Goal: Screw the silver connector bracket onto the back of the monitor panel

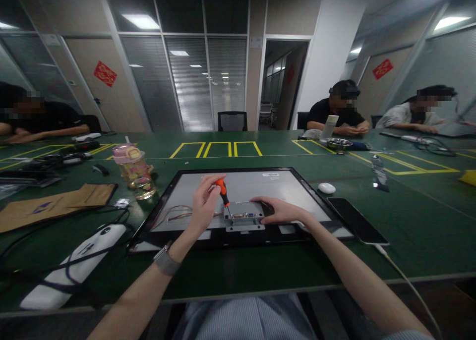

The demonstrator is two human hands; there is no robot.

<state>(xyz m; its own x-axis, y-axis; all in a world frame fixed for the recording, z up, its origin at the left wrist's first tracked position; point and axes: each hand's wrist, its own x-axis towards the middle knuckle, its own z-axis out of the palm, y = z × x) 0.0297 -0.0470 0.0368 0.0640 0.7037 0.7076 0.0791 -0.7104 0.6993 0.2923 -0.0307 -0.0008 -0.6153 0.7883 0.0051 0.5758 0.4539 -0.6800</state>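
- One striped cloth [245, 320] lies at the near edge and is cut off by the bottom of the view. Both forearms enter the view here.
- One grey watch band [166, 261] sits on the left wrist. Its face is hidden.
- One white device [74, 263] lies near left, wrapped in black straps. Its type cannot be made out.
- The left hand [203, 205] has its fingers closed round the orange handle of one screwdriver [223, 194].
- The screwdriver stands near upright, tip down on one metal bracket [243, 222]. Any screw under the tip is too small to see.
- The right hand [277, 211] lies flat just right of the bracket. Its fingers are loosely extended and grip nothing.
- One monitor panel [282, 181] lies at the centre of the green table [409, 260], grey back up inside a black frame.
- Thin wires [171, 213] left of the bracket are partly hidden by the left hand.
- Right of the panel lie one dark phone [357, 220] and one small white oval object [326, 188]. The phone's white cable runs off the near right edge.
- Left of the panel stand one pink-lidded bottle [134, 174] and one flat brown paper bag [55, 203].
- Farther off are three yellow-outlined boxes [215, 149] and one steel bowl [338, 142].
- There are three co-workers. One is at far left [44, 119], cut off by the edge, and two are at far right [336, 113] [412, 114].
- At the far wall are one empty chair [232, 121] and two red decorations [104, 74] [382, 68].
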